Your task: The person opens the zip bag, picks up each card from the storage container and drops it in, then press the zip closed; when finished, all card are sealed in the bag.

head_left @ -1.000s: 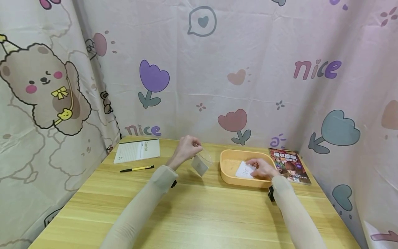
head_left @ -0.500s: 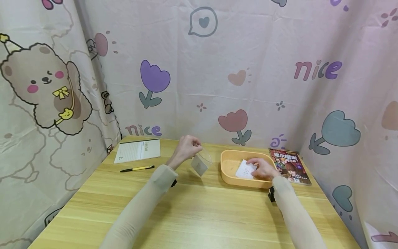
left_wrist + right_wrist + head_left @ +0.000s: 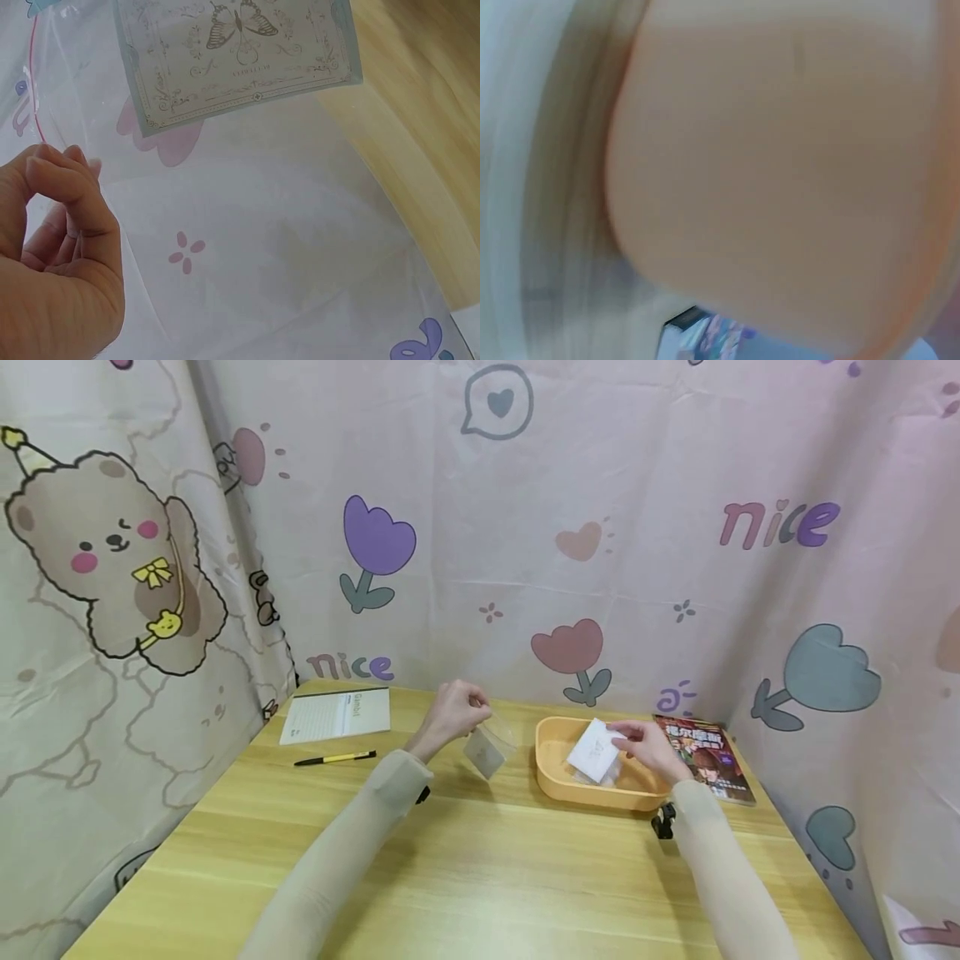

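My left hand (image 3: 452,717) pinches the top edge of a clear zip bag (image 3: 489,750), which hangs over the table beside the tray. Inside the bag, the left wrist view shows a pale flat packet (image 3: 244,60) printed with a butterfly and an ornate border. My right hand (image 3: 651,748) grips the right edge of a white square packet (image 3: 594,752) with a small grey print, tilted over the orange tray (image 3: 592,796). Some clear plastic (image 3: 611,772) shows just below that packet. The right wrist view is blurred and hides the fingers.
A lined notebook (image 3: 337,714) lies at the back left, with a yellow and black pen (image 3: 335,758) in front of it. Behind the tray's right side lies a colourful magazine (image 3: 708,756). A printed curtain (image 3: 450,527) hangs right behind the table (image 3: 480,877).
My right hand has raised the white packet from the tray's floor and tilted it up. The left hand and its zip bag stay nearly in place. The head view has shifted slightly.
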A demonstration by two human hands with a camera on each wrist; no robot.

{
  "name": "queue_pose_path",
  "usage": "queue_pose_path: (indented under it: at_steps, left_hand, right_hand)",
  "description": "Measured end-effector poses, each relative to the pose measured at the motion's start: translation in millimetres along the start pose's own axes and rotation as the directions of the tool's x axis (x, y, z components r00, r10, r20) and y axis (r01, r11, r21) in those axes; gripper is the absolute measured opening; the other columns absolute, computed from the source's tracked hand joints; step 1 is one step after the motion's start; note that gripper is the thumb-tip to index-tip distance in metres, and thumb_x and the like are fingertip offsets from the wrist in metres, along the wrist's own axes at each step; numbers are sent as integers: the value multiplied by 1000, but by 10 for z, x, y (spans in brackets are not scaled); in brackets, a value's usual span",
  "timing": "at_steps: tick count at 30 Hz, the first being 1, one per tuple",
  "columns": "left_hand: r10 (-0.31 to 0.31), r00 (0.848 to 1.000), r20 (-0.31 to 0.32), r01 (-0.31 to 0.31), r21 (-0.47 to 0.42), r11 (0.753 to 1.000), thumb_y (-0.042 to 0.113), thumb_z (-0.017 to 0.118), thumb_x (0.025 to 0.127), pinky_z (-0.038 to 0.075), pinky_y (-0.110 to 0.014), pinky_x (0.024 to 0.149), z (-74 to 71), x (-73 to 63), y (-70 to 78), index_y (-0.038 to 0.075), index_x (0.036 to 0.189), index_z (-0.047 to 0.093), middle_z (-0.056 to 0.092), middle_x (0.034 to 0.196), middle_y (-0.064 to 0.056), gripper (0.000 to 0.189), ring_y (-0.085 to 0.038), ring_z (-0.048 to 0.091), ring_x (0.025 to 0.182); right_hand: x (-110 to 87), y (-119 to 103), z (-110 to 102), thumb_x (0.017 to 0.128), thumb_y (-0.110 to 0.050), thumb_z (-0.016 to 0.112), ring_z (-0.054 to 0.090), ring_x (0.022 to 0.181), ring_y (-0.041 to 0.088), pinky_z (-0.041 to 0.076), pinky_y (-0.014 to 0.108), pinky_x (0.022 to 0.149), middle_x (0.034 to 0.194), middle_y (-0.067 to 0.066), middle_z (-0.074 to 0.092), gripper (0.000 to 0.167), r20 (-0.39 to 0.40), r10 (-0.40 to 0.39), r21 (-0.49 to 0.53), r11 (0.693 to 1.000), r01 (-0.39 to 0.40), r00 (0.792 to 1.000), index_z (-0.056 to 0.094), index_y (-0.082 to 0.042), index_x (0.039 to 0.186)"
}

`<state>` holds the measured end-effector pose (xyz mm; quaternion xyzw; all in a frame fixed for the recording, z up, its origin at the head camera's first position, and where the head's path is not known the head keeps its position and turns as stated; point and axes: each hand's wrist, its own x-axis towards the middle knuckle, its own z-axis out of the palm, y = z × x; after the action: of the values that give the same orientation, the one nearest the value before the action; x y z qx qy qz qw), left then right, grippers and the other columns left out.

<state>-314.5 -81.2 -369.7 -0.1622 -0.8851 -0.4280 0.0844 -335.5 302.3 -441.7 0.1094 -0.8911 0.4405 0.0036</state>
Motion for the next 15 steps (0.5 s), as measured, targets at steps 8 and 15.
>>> queue_pose_path:
  at_steps: [8,15]
  left_hand:
    - [-2,1000,2,2,-22,1000,9,65,84,53,-24,46,6,30,4,5,87,75,70,77,-7,11,-16,62,54]
    - [2,1000,2,-2,-19,1000,10,65,85,53,-24,45,-10,33,-3,5,87,75,70,77,-7,11,-16,62,53]
  right_hand:
    - [13,-171,26,94,-13,64,66,79,20,56,29,65,111,27,67,38,-106,-66,88,993,76,992,60,1,128]
    - [6,-370,175,92,-11,66,63,70,12,54,24,61,95,7,73,42,-164,-45,216,973,81,985,57,3,131]
